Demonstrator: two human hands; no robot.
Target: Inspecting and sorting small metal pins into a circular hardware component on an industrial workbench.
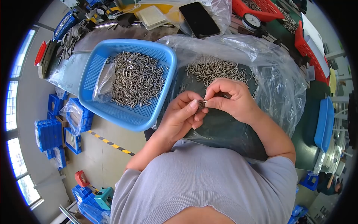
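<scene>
In front of my chest my two hands meet over the green table. My left hand (181, 115) is closed on a small dark round metal piece (201, 105), pinched between thumb and fingers. My right hand (236, 100) pinches a tiny metal pin at the round piece; whether the pin is inside it or only touching, I cannot tell. Just beyond the hands lies a loose pile of small metal pins (220, 70) on clear plastic sheeting (278, 80). To the left stands a blue plastic basket (85, 78) holding many similar pins (136, 80) and a clear bag (105, 83).
A black phone (199, 19) lies at the back, with a dial gauge (251, 21) to its right. Red baskets (268, 10) stand at the back right, and a blue tray (324, 125) at the right edge. Blue crates (50, 133) are stacked on the floor at left.
</scene>
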